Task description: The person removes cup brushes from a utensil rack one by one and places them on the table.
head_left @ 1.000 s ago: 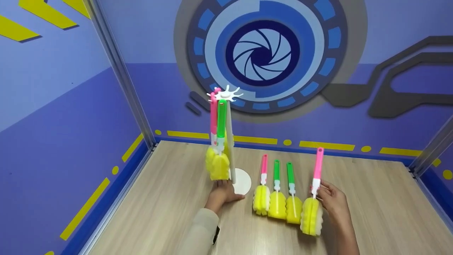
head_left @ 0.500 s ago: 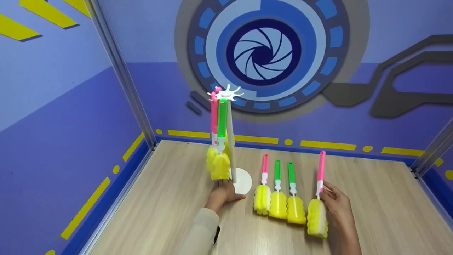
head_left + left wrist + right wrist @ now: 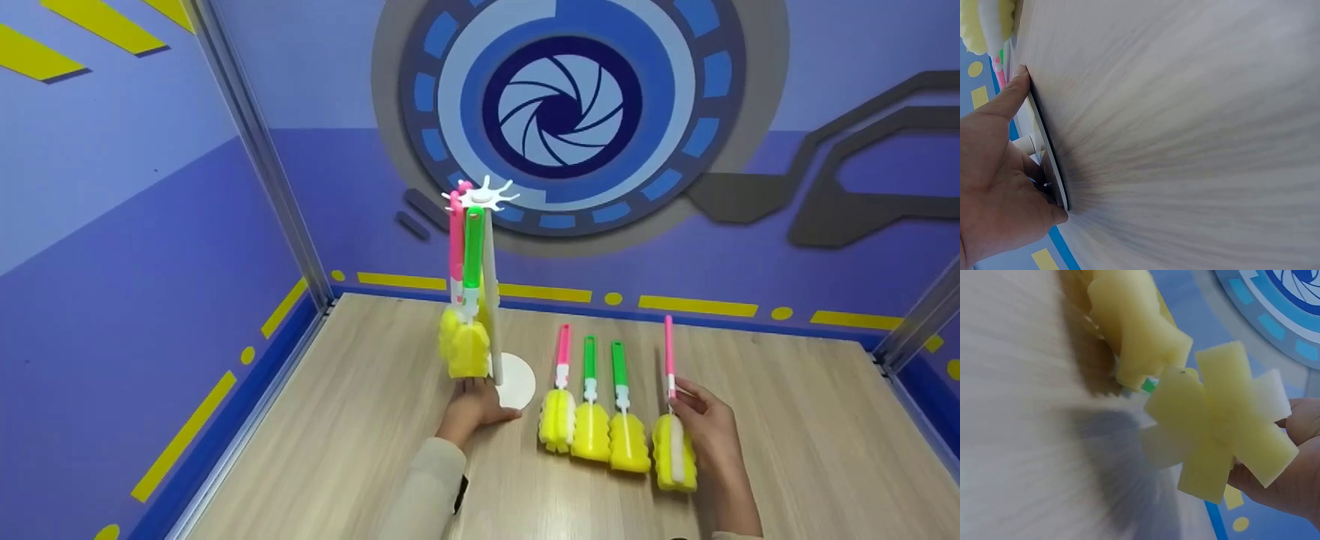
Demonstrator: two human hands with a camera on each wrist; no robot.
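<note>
My left hand [image 3: 471, 414] holds the round white base [image 3: 517, 382] of a hanging rack, thumb and fingers spread along its edge. Near the top of the rack's white pole [image 3: 491, 300], hooks carry a green-handled bottle brush [image 3: 473, 247] and pink-handled ones [image 3: 456, 247], which partly hide one another. My right hand [image 3: 709, 427] pinches a pink-handled bottle brush [image 3: 675, 450] near its white neck. Its yellow and white sponge head [image 3: 1216, 422] faces the right wrist camera, apart from its shadow on the table.
Left of the held brush, a pink-handled brush [image 3: 558, 420] and two green-handled brushes [image 3: 591, 431] lie side by side on the wooden table [image 3: 360, 450]. Blue panels [image 3: 337, 202] with metal corner posts [image 3: 289, 210] enclose the table at the back and sides.
The brush in my right hand first shifts slightly right, then back left, and turns so its handle shows edge-on. My left hand stays at the rack's base.
</note>
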